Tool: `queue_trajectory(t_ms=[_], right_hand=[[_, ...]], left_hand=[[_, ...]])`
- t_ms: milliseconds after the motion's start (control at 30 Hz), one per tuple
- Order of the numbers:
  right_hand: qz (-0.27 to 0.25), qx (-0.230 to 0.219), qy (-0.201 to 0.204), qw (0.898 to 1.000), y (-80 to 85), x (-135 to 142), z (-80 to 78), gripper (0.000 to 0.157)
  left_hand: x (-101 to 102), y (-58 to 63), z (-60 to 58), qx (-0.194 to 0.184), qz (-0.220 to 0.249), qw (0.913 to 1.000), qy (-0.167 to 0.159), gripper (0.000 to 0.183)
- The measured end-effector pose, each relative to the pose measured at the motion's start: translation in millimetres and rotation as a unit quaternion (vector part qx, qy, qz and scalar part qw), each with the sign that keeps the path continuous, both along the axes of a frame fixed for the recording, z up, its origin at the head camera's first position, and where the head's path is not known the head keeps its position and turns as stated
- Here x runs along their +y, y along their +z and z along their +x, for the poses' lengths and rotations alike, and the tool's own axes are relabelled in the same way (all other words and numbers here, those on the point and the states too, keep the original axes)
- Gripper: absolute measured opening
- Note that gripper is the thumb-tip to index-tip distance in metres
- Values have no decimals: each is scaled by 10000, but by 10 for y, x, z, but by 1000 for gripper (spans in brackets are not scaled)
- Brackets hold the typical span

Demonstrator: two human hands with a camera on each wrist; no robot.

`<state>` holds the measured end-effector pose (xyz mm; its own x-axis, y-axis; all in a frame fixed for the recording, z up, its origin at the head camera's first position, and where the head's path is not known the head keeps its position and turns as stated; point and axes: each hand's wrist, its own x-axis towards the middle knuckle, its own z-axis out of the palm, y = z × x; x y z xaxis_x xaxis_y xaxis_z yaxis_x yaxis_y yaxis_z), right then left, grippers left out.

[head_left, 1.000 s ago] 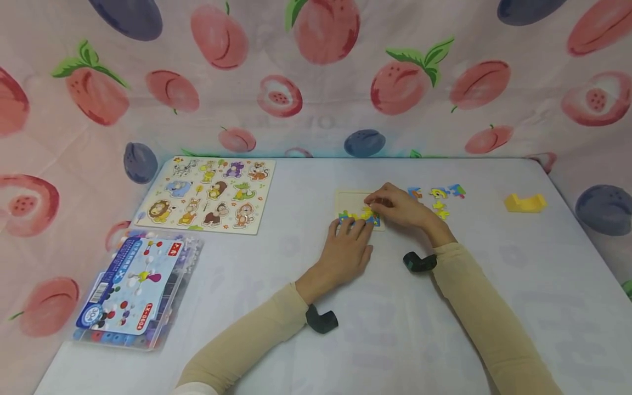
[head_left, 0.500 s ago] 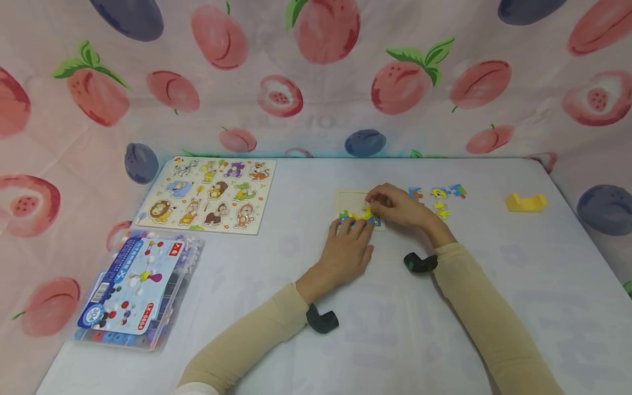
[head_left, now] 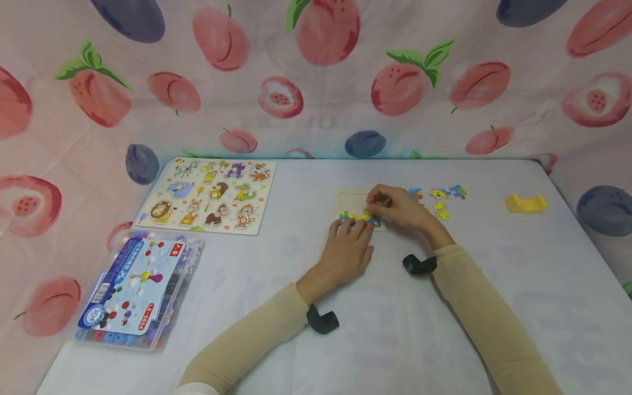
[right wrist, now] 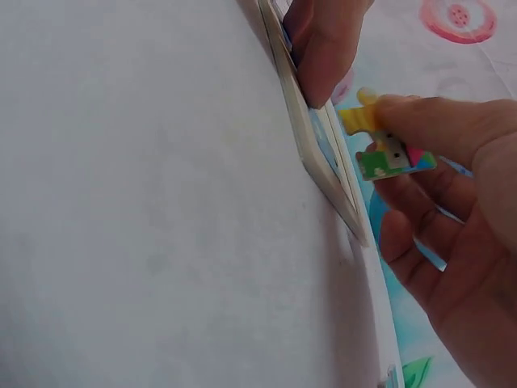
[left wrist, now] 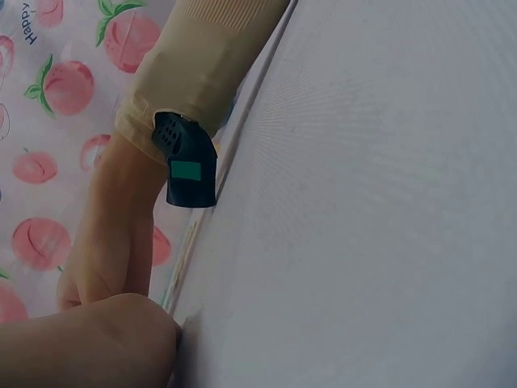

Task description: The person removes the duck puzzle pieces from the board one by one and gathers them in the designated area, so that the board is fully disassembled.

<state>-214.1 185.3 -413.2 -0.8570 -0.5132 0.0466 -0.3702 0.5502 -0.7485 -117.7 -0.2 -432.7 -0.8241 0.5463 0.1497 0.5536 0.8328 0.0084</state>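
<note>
A small wooden jigsaw tray (head_left: 351, 199) lies near the table's middle in the head view, with joined pieces along its near side. My left hand (head_left: 344, 255) rests its extended fingertips on those pieces at the near edge. Over the tray's right side is my right hand (head_left: 404, 209). In the right wrist view it pinches a jigsaw piece (right wrist: 394, 158), yellow and green with a pink patch, between thumb and fingers. The piece is tilted and held just above the tray's edge. The left wrist view shows my left hand (left wrist: 89, 343) in part; its fingertips are out of sight.
Several loose jigsaw pieces (head_left: 441, 193) lie right of the tray. Farther right sits a yellow cradle-shaped block (head_left: 525, 204). An animal puzzle board (head_left: 229, 189) and a clear plastic case (head_left: 130, 288) of molecule-model parts are on the left. A fruit-print curtain (head_left: 316, 120) hangs behind.
My right hand's fingers have shifted slightly over the tray, still with the jigsaw piece. My left hand has stayed where it was.
</note>
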Motion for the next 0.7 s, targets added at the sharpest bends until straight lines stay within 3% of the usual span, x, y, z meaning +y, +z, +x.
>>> queue_trajectory(t_ms=[200, 467, 700], right_hand=[[-227, 67, -174, 9996, 93, 22, 53, 10], [-259, 17, -364, 9990, 373, 88, 224, 11], [-261, 29, -739, 9969, 186, 396, 90, 15]], left_hand=[[-8, -10, 5, -37, 26, 10000, 36, 51], [1, -20, 4, -46, 72, 9999, 78, 51], [3, -1, 8, -11, 75, 10000, 63, 50]])
